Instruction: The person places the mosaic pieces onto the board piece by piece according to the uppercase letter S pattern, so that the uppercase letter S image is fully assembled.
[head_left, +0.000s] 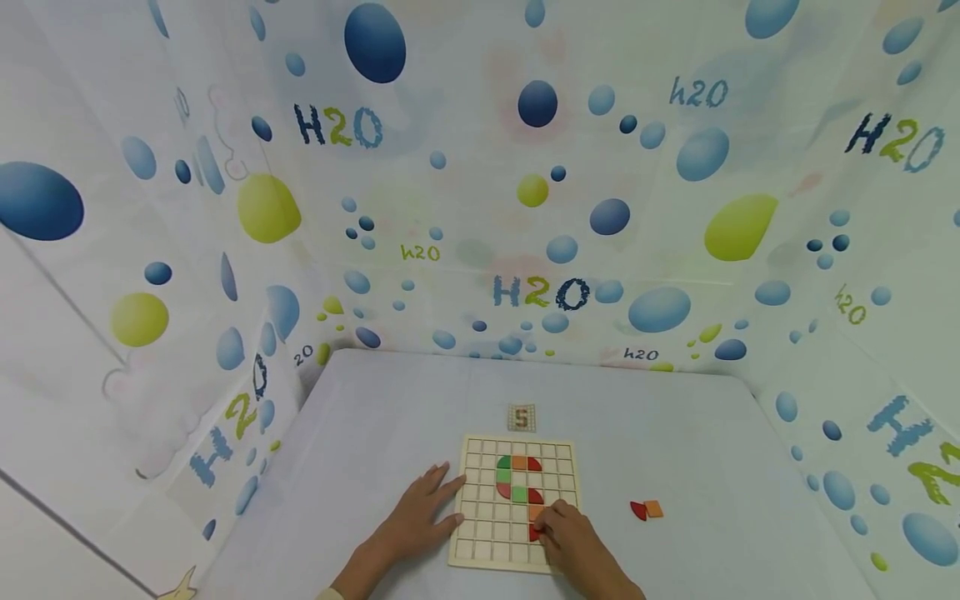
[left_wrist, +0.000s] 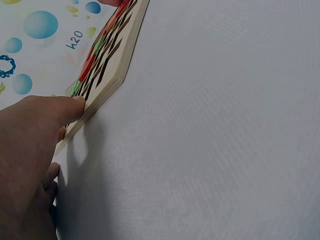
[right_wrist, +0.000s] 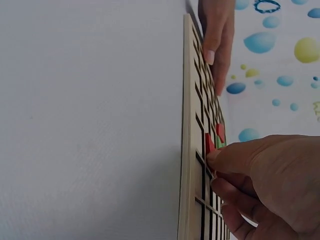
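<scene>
A square wooden grid board [head_left: 480, 532] lies on the white table, with several green, orange and red pieces set in its cells in a curving line. My left hand [head_left: 412, 521] rests beside the board's left edge, fingers extended, its thumb [left_wrist: 72, 107] touching the rim. Over the lower right cells, my right hand [head_left: 576, 546] pinches a red quarter-circle piece [right_wrist: 209, 144] between thumb and fingers, low against the board. Just above that piece sits an orange square [head_left: 536, 513], partly covered by the fingers.
Behind the board lies a small gridded card [head_left: 521, 417] bearing an S-like figure. To the right, a loose red quarter-circle [head_left: 638, 510] and an orange square tile [head_left: 654, 508] touch each other on the table [head_left: 697, 450]. Printed sheets enclose the table's back and sides.
</scene>
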